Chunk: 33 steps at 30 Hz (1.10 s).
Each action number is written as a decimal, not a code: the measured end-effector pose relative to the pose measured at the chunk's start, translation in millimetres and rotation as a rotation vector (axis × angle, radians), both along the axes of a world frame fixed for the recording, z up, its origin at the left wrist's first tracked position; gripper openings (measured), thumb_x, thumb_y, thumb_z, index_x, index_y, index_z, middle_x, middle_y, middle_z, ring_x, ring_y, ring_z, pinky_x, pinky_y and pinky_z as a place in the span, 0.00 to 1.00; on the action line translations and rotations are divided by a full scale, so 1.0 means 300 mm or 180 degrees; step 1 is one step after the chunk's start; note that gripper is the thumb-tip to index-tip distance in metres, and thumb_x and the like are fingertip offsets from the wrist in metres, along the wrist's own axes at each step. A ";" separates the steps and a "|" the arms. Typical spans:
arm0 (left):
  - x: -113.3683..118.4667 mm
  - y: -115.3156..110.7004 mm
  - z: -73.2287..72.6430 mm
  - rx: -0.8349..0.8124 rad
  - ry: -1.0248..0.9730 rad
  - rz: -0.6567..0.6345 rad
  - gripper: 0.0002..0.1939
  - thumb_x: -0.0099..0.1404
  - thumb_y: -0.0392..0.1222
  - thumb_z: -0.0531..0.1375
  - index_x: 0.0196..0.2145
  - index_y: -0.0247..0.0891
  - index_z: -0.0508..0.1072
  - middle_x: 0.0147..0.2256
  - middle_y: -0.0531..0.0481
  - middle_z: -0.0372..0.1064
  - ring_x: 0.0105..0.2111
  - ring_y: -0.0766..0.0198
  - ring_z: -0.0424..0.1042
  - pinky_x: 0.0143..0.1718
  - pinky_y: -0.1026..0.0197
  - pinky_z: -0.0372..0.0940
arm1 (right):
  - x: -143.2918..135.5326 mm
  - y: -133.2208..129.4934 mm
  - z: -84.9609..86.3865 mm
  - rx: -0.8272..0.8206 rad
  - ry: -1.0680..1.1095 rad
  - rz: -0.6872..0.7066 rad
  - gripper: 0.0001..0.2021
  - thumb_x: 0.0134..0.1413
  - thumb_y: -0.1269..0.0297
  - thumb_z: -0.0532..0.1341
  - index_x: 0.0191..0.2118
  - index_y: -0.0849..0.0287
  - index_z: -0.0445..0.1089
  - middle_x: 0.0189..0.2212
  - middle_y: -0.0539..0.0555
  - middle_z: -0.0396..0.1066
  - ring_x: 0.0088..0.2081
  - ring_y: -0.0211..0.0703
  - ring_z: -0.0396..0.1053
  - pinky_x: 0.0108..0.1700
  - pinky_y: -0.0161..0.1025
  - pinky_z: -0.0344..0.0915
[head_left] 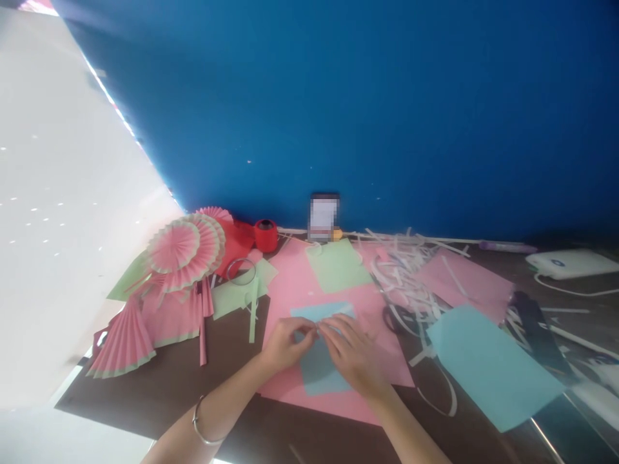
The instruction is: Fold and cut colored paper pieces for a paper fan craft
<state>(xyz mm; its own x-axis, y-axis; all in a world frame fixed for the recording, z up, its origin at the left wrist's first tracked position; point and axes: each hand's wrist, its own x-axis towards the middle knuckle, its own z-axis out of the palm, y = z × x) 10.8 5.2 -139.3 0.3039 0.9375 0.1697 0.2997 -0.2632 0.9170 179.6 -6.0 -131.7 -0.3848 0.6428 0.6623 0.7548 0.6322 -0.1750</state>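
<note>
My left hand (289,343) and my right hand (352,351) meet over a light blue paper (322,374), which lies on a large pink sheet (338,409). The left thumb and index finger are pinched together, and the right fingertips press in close beside them. Whatever sits between the fingertips is too small to make out. Part of the blue paper is hidden beneath both hands. A light green paper (337,264) lies on the pink sheet beyond my hands.
Pink pleated fans (174,248), red tape (265,236) and a metal ring (241,271) are at left. A propped phone (324,216) stands at the back. At right are white paper strips (401,270), dark scissors (400,320), a blue sheet (493,367) and a white device (573,263).
</note>
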 end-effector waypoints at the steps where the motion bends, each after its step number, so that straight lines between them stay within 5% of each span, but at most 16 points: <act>1: -0.001 -0.001 -0.004 0.0115 0.0089 -0.0013 0.08 0.59 0.35 0.55 0.32 0.35 0.75 0.30 0.47 0.75 0.31 0.63 0.73 0.35 0.64 0.66 | 0.000 0.000 0.001 -0.0059 0.0021 0.0026 0.09 0.56 0.73 0.55 0.39 0.53 0.69 0.33 0.50 0.74 0.40 0.42 0.70 0.56 0.51 0.51; 7: -0.006 0.000 -0.021 0.0591 0.0314 -0.0134 0.09 0.59 0.33 0.54 0.34 0.36 0.74 0.30 0.48 0.74 0.29 0.65 0.72 0.34 0.64 0.65 | -0.008 -0.003 0.010 -0.0331 0.0087 0.0087 0.08 0.57 0.72 0.53 0.37 0.56 0.68 0.32 0.51 0.73 0.38 0.41 0.70 0.58 0.54 0.43; 19: -0.005 0.001 -0.018 0.0473 0.0313 -0.0108 0.09 0.59 0.34 0.54 0.33 0.36 0.74 0.30 0.48 0.74 0.30 0.65 0.72 0.34 0.65 0.65 | -0.008 0.001 0.019 -0.0536 0.0187 0.0066 0.07 0.58 0.72 0.52 0.35 0.55 0.66 0.30 0.50 0.72 0.35 0.40 0.69 0.56 0.51 0.46; 27: -0.001 0.003 0.006 -0.0137 0.0072 0.0012 0.07 0.57 0.34 0.54 0.27 0.36 0.73 0.27 0.49 0.73 0.29 0.64 0.71 0.32 0.64 0.65 | 0.001 0.020 -0.002 -0.0386 0.0630 -0.0190 0.06 0.55 0.71 0.54 0.32 0.54 0.66 0.28 0.49 0.72 0.34 0.40 0.68 0.50 0.46 0.54; 33: -0.015 0.025 0.020 -0.1048 -0.1127 0.0143 0.06 0.54 0.39 0.58 0.22 0.35 0.68 0.20 0.51 0.68 0.23 0.65 0.68 0.28 0.63 0.63 | 0.136 0.076 -0.002 0.0063 0.0584 -0.1075 0.04 0.52 0.68 0.57 0.29 0.55 0.67 0.27 0.51 0.72 0.33 0.44 0.68 0.48 0.49 0.54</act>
